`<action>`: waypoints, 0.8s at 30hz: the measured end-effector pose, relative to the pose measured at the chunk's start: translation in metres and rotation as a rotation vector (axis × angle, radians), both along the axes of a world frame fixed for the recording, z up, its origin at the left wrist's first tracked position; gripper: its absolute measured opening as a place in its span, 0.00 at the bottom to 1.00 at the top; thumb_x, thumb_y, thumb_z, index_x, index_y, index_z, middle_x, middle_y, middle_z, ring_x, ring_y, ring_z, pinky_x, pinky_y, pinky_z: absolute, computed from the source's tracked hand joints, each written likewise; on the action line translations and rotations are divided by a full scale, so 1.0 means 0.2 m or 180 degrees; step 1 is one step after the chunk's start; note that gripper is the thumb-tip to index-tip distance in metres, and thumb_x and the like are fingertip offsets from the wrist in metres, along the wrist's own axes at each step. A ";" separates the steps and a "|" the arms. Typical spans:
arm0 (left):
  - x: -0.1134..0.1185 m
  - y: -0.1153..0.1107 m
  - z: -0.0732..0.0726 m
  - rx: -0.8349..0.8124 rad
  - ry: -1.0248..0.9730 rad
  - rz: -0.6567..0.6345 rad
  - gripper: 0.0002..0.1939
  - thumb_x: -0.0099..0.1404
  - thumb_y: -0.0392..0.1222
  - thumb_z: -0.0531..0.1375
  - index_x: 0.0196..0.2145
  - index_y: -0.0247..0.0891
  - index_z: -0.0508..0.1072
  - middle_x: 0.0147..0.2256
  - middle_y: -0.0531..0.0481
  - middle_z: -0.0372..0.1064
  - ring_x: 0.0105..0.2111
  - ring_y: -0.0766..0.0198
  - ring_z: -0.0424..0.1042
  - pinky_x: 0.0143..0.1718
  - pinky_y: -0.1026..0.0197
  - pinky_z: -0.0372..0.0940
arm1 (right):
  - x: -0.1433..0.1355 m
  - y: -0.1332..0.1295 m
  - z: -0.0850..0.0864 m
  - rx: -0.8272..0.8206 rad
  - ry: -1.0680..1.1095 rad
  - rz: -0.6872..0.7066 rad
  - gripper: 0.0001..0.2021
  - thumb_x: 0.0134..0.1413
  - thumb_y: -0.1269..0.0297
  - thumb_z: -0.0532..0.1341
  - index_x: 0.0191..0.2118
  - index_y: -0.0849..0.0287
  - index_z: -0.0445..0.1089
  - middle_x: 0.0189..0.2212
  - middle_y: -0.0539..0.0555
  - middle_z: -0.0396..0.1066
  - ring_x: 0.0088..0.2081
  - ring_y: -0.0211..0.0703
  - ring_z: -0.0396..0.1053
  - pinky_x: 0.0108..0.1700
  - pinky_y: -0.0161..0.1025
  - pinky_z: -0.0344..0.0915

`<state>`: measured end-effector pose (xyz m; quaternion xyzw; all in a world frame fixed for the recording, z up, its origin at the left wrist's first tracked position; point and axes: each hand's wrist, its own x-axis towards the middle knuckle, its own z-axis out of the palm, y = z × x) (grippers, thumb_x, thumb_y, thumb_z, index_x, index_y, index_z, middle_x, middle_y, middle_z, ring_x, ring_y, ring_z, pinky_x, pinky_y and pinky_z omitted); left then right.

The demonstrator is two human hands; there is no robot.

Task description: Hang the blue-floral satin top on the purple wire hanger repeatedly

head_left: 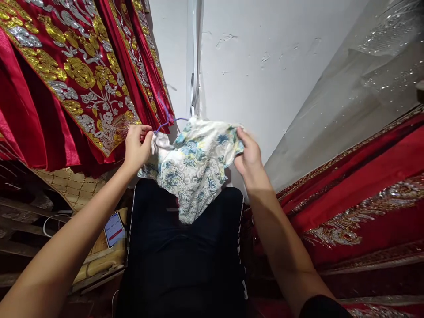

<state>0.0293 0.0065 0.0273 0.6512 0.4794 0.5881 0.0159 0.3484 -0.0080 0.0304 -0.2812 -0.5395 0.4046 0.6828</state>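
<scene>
Head view, white cloth garment with blue-green and yellow floral print (pixel 195 170): spread between both hands above the lap, its lower end narrowing to a point; folds hide its full cut.
Left hand (pixel 136 149): thumb and fingers pinch the garment's upper left corner, beside the thin purple hanger (pixel 164 126), partly hidden behind the cloth; whether they touch it is unclear.
Right hand (pixel 249 154): grasps the right edge, fingers blurred, some tips out of sight.
Lap: dark trousers (pixel 185 247) with white side trim, partly covered.
Lower left: lit phone (pixel 114 229), its digits hard to read.
Upper left: red embroidered garment (pixel 82 66), cut off by the frame.
</scene>
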 end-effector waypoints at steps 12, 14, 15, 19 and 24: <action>-0.02 -0.45 0.08 -0.2806 -0.1532 -0.1860 0.11 0.59 0.43 0.68 0.36 0.33 0.77 0.33 0.47 0.73 0.28 0.68 0.70 0.26 0.68 0.66 | -0.33 -0.48 -0.21 0.1756 -0.2614 0.1837 0.23 0.61 0.56 0.65 0.60 0.56 0.71 0.55 0.59 0.74 0.59 0.47 0.68 0.64 0.47 0.62; -0.08 -0.52 0.11 -0.2843 -0.0628 -0.1906 0.13 0.59 0.47 0.68 0.39 0.36 0.79 0.27 0.50 0.70 0.23 0.69 0.66 0.21 0.69 0.60 | -0.26 -0.38 -0.20 0.1477 -0.2540 0.0991 0.23 0.62 0.56 0.64 0.61 0.51 0.70 0.58 0.57 0.71 0.62 0.49 0.65 0.66 0.53 0.59; -0.11 -0.55 0.13 -0.2766 -0.0246 -0.1875 0.14 0.60 0.48 0.68 0.41 0.38 0.79 0.24 0.52 0.68 0.21 0.69 0.63 0.19 0.69 0.57 | -0.21 -0.32 -0.20 0.1256 -0.2533 0.0487 0.23 0.63 0.56 0.63 0.62 0.49 0.68 0.61 0.57 0.68 0.64 0.50 0.61 0.68 0.56 0.55; -0.18 -0.57 0.19 -0.2223 0.0423 -0.1696 0.15 0.61 0.51 0.66 0.41 0.40 0.81 0.23 0.52 0.69 0.19 0.69 0.60 0.17 0.68 0.54 | -0.05 -0.13 -0.25 0.0466 -0.2447 0.0212 0.21 0.61 0.52 0.62 0.58 0.50 0.70 0.61 0.58 0.66 0.64 0.54 0.60 0.66 0.56 0.56; -0.16 -0.46 0.21 -0.1415 0.0654 -0.1317 0.13 0.61 0.51 0.67 0.38 0.39 0.82 0.26 0.49 0.74 0.22 0.66 0.67 0.22 0.64 0.62 | 0.00 -0.15 -0.25 -0.0130 -0.1989 0.0944 0.16 0.64 0.49 0.60 0.47 0.56 0.71 0.34 0.51 0.72 0.35 0.40 0.70 0.40 0.37 0.67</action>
